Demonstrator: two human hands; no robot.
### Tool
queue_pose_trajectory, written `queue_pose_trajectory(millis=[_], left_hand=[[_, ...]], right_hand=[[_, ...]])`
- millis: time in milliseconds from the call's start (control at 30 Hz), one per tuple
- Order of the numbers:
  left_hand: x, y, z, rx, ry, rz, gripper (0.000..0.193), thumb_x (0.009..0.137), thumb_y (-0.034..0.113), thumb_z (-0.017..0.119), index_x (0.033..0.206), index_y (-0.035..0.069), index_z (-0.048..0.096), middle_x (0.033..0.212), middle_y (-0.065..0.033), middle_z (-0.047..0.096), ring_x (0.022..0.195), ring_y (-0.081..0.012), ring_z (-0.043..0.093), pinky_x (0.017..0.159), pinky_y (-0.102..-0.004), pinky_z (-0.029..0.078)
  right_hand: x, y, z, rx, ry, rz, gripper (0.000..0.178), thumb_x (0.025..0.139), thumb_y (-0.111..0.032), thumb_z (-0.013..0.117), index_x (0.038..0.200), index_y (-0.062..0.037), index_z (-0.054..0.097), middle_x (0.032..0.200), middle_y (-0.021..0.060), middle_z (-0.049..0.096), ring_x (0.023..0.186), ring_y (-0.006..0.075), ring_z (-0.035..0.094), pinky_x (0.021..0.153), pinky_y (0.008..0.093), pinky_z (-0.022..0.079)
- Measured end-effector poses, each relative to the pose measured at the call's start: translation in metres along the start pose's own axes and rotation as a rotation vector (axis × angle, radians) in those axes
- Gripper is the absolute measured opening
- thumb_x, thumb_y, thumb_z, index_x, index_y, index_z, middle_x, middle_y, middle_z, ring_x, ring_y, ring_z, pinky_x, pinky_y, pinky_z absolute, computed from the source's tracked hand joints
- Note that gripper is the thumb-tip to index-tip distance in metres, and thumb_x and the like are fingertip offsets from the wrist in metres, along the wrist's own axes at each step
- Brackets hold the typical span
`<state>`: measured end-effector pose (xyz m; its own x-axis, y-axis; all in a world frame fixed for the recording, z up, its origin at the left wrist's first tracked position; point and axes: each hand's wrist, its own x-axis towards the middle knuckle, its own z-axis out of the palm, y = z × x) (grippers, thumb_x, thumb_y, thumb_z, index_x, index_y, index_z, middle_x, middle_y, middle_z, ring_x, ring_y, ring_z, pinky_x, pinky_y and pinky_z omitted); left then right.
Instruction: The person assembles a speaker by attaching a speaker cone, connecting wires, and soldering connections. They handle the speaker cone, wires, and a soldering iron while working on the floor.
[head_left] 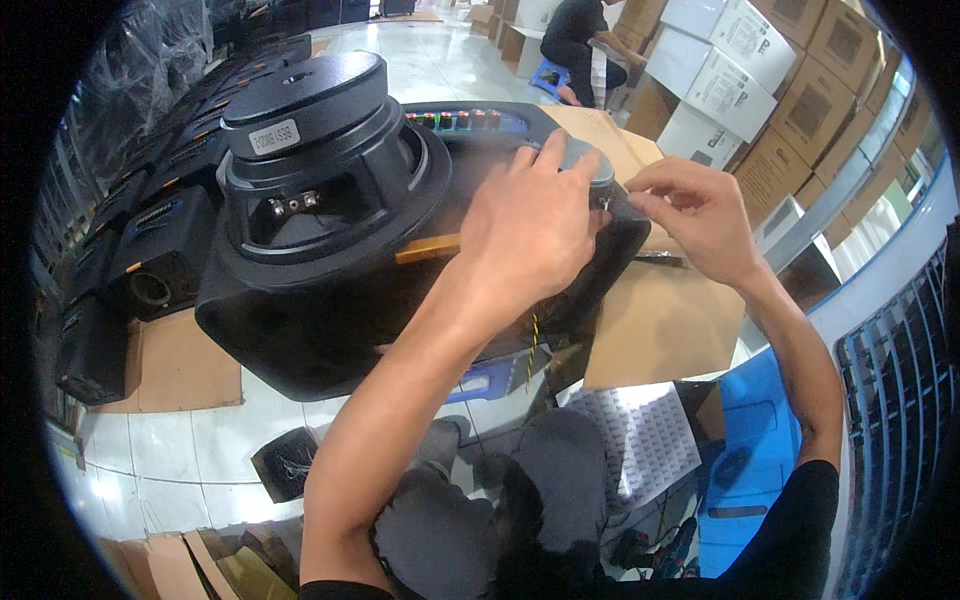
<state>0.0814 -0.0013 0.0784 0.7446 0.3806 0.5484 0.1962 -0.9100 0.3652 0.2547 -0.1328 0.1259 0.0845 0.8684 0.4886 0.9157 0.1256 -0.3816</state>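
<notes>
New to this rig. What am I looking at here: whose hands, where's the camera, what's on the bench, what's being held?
There is one picture, from a wide fisheye camera worn on a person's head and looking down, so edges bend and both forearms rise from the bottom. No robot is involved, only bare hands. The left hand rests over a small grey round part on a black speaker cabinet; the right hand pinches something tiny beside it, too small to identify. A large black speaker driver sits magnet-up in the cabinet. Cardboard sheets lie beneath, more black cabinets stand to the left, and another person sits by stacked cartons at the back.
</notes>
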Motion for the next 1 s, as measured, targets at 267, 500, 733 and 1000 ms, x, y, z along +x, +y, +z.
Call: queue_pose_trajectory(millis=[267,500,733,1000], left_hand=[[0.000,0.000,0.001,0.001,0.022,-0.008,0.053,0.094,0.029,0.070,0.142,0.010,0.057,0.150,-0.0238,0.051,0.134,-0.0423,0.053,0.110,-0.0506,0.045],[0.000,-0.001,0.004,0.019,0.041,-0.002,0.054,0.094,0.030,0.070,0.143,0.010,0.057,0.150,-0.0240,0.051,0.136,-0.0415,0.052,0.112,-0.0504,0.044],[-0.001,0.000,0.004,0.006,0.041,-0.003,0.054,0.095,0.030,0.069,0.143,0.009,0.058,0.151,-0.0237,0.051,0.136,-0.0412,0.052,0.112,-0.0508,0.043],[0.000,-0.001,0.006,0.017,0.040,-0.007,0.054,0.095,0.029,0.070,0.143,0.009,0.057,0.150,-0.0225,0.051,0.135,-0.0409,0.052,0.111,-0.0511,0.044]], right_hand=[[0.002,0.015,0.013,-0.213,0.014,-0.359,0.013,0.089,-0.004,0.075,0.101,-0.0005,0.077,0.097,0.0109,0.074,0.088,0.0264,0.071,0.077,0.0341,0.055],[0.005,0.020,0.013,-0.166,-0.016,-0.304,0.010,0.089,-0.003,0.074,0.098,0.0001,0.076,0.096,0.0111,0.072,0.089,0.0273,0.069,0.077,0.0361,0.055],[0.015,0.023,0.008,-0.245,-0.089,-0.432,0.012,0.086,-0.004,0.075,0.098,-0.0004,0.071,0.093,0.0115,0.067,0.087,0.0295,0.065,0.076,0.0389,0.053],[0.017,0.015,0.007,-0.400,-0.120,-0.510,0.011,0.089,-0.007,0.070,0.094,-0.0013,0.062,0.090,0.0129,0.059,0.089,0.0337,0.059,0.079,0.0428,0.049]])
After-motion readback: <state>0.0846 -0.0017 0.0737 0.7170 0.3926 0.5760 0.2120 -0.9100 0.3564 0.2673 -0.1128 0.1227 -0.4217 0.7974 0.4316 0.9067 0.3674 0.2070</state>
